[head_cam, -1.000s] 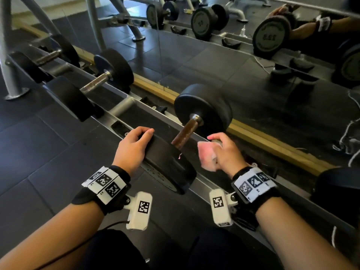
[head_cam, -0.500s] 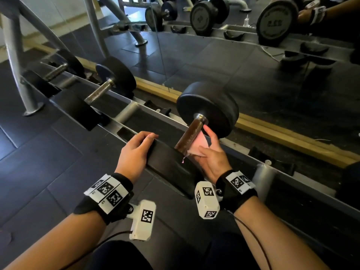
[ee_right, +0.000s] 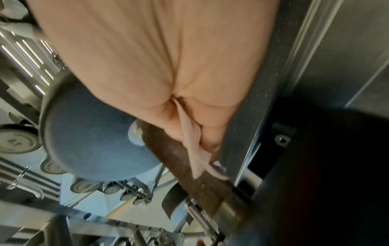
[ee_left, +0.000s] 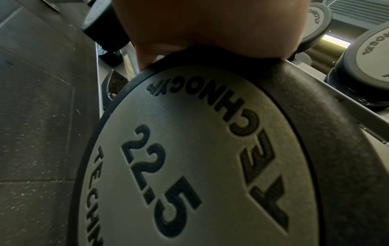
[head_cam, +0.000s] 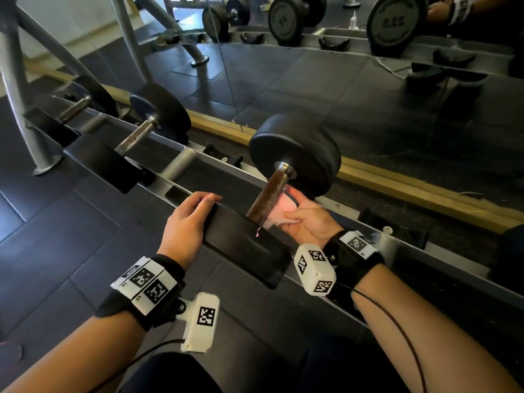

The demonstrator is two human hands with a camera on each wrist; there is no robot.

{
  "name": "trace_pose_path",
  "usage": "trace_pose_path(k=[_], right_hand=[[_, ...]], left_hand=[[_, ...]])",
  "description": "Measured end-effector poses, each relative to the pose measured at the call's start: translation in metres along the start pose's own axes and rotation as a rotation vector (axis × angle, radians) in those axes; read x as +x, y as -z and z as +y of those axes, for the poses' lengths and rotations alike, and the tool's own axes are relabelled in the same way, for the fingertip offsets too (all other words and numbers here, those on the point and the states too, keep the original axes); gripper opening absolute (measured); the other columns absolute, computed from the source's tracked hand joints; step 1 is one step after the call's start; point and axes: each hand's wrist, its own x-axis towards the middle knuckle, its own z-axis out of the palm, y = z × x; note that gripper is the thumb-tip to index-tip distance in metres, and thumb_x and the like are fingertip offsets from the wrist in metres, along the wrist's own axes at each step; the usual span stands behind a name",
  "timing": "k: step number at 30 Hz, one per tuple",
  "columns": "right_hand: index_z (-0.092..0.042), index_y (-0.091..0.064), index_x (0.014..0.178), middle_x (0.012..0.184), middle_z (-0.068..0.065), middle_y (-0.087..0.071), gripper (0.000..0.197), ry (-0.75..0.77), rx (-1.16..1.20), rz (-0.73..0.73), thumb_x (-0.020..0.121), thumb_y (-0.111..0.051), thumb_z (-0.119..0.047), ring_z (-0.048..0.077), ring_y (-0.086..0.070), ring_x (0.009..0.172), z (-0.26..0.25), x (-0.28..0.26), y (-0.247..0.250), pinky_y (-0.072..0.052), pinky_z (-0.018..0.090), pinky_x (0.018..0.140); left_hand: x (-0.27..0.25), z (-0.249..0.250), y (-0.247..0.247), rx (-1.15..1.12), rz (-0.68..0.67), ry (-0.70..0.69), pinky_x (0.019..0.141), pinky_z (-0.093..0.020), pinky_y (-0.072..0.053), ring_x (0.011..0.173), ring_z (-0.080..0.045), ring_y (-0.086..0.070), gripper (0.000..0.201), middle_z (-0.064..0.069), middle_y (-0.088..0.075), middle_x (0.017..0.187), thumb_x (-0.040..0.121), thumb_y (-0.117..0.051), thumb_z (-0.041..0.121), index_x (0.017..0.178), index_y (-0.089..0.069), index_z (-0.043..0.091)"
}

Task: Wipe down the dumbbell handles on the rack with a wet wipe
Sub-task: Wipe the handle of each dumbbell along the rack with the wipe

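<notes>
A black dumbbell lies across the grey rack (head_cam: 181, 163), its brown handle (head_cam: 269, 194) running from the near head (head_cam: 246, 248) to the far head (head_cam: 297, 151). My left hand (head_cam: 190, 219) cups the top rim of the near head, fingers bent over it; the left wrist view shows the palm (ee_left: 210, 25) on the head's face marked 22.5 (ee_left: 189, 166). My right hand (head_cam: 306, 219) pinches a pink-white wet wipe (head_cam: 283, 208) and holds it against the handle's right underside. In the right wrist view the wipe (ee_right: 193, 149) lies along the handle (ee_right: 183, 166).
Two more dumbbells (head_cam: 147, 129) sit on the rack to the left. Empty black cradles (head_cam: 224, 157) line the rack's back rail. A mirror (head_cam: 340, 66) with a wooden sill stands right behind. A grey machine leg (head_cam: 17, 89) rises at far left.
My right hand has brought the wipe from beside the handle up against its underside and turned palm up. My left hand has stayed on the near head.
</notes>
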Motion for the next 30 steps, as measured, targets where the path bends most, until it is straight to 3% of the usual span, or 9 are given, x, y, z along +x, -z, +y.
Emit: trace_pose_path(k=[4,8,12,14,16,18,23,27,30], right_hand=[[-0.036,-0.022,0.153,0.136,0.014,-0.054,0.085,0.039,0.027,-0.052,0.09,-0.037,0.017,0.032,-0.063,0.117,0.011,-0.008,0.003,-0.058,0.043,0.084],[-0.02,-0.039,0.147,0.137,0.019,-0.056,0.069,0.048,0.032,-0.09,0.088,-0.038,0.016,0.034,-0.061,0.119,0.016,-0.018,0.016,-0.057,0.041,0.085],[-0.004,-0.049,0.139,0.128,0.023,-0.062,0.055,-0.006,0.077,-0.025,0.089,-0.034,0.014,0.028,-0.07,0.105,0.005,-0.003,0.013,-0.058,0.03,0.071],[-0.005,-0.056,0.131,0.121,0.019,-0.068,0.053,0.017,0.108,-0.002,0.088,-0.031,0.015,0.027,-0.069,0.106,-0.001,0.009,0.007,-0.057,0.032,0.081],[-0.01,-0.061,0.124,0.116,0.014,-0.071,0.055,0.048,0.073,0.016,0.087,-0.029,0.016,0.026,-0.066,0.112,-0.005,0.015,0.001,-0.046,0.042,0.103],[-0.011,-0.055,0.134,0.124,0.014,-0.068,0.064,0.059,0.057,-0.007,0.083,-0.031,0.017,0.028,-0.061,0.12,-0.004,0.014,-0.001,-0.04,0.047,0.11],[-0.016,-0.041,0.148,0.14,0.016,-0.054,0.073,0.104,0.026,-0.062,0.085,-0.031,0.019,0.031,-0.056,0.127,0.011,-0.007,0.009,-0.046,0.046,0.105],[-0.015,-0.048,0.143,0.131,0.015,-0.06,0.068,0.102,0.032,0.002,0.087,-0.03,0.019,0.029,-0.061,0.12,0.013,-0.012,0.009,-0.057,0.034,0.083],[-0.011,-0.057,0.134,0.126,0.015,-0.064,0.053,0.088,0.029,0.059,0.092,-0.036,0.013,0.026,-0.065,0.112,0.013,0.001,0.001,-0.057,0.034,0.086]], left_hand=[[0.001,-0.002,0.0,-0.003,0.001,-0.007,0.098,-0.04,-0.049,0.109,-0.019,-0.06,0.028,0.004,-0.066,0.113,0.104,-0.044,0.039,0.112,-0.069,0.029],[0.002,-0.005,0.0,-0.013,-0.008,-0.013,0.091,-0.034,-0.049,0.108,-0.018,-0.06,0.028,0.004,-0.066,0.113,0.104,-0.044,0.04,0.111,-0.069,0.03],[0.004,-0.006,0.0,-0.022,0.006,-0.014,0.09,-0.031,-0.049,0.106,-0.016,-0.062,0.027,0.006,-0.067,0.11,0.103,-0.046,0.041,0.108,-0.07,0.031],[0.004,-0.006,-0.001,-0.022,0.011,-0.017,0.09,-0.032,-0.049,0.106,-0.017,-0.062,0.027,0.005,-0.067,0.11,0.104,-0.046,0.04,0.108,-0.071,0.03],[0.003,-0.006,-0.001,-0.024,0.014,-0.018,0.092,-0.035,-0.05,0.106,-0.019,-0.063,0.027,0.003,-0.068,0.109,0.104,-0.046,0.039,0.107,-0.071,0.029],[0.003,-0.006,-0.001,-0.019,0.012,-0.02,0.094,-0.037,-0.05,0.106,-0.019,-0.063,0.027,0.004,-0.068,0.109,0.103,-0.046,0.041,0.108,-0.071,0.03],[0.003,-0.007,0.0,-0.032,-0.001,-0.011,0.091,-0.037,-0.051,0.104,-0.018,-0.063,0.027,0.004,-0.067,0.11,0.103,-0.045,0.043,0.109,-0.07,0.032],[0.003,-0.007,0.001,-0.035,-0.018,-0.018,0.083,-0.03,-0.048,0.104,-0.016,-0.062,0.028,0.005,-0.066,0.111,0.101,-0.046,0.046,0.11,-0.069,0.032],[0.002,-0.006,0.0,-0.044,-0.018,-0.02,0.086,-0.031,-0.048,0.105,-0.016,-0.062,0.04,0.006,-0.067,0.11,0.089,-0.045,0.057,0.109,-0.07,0.033]])
